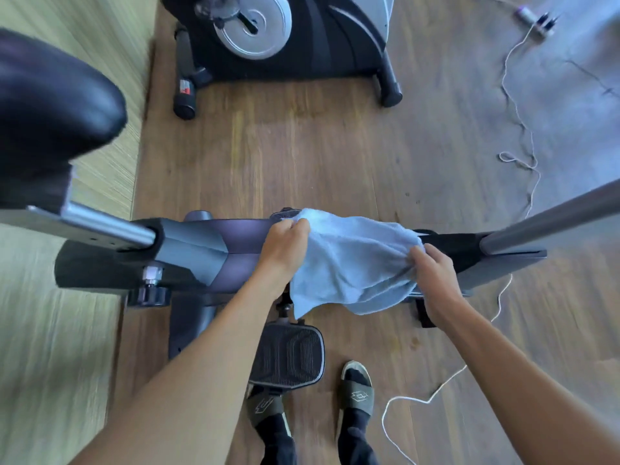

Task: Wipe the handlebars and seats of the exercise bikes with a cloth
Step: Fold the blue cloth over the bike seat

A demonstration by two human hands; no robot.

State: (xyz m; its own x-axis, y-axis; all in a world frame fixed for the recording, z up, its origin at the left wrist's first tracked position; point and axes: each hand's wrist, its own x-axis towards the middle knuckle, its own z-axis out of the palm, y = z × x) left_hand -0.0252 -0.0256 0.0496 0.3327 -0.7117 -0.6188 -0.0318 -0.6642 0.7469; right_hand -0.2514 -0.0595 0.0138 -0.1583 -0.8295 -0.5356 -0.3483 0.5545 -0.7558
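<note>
A light blue cloth (349, 260) is stretched over the frame of the near exercise bike (214, 250). My left hand (285, 250) grips the cloth's left edge with curled fingers. The cloth's right edge is bunched in my right hand (432, 273). The bike's black seat (50, 105) looms at the upper left on a silver post (104, 226). A grey handlebar post (550, 219) rises at the right. A second exercise bike (288, 38) stands at the top of the view.
A black pedal (288, 357) sits just below the cloth, above my two sandalled feet (355, 394). A white cord (516, 129) trails over the wooden floor at the right, up to a small device (533, 18). A pale wall panel runs along the left.
</note>
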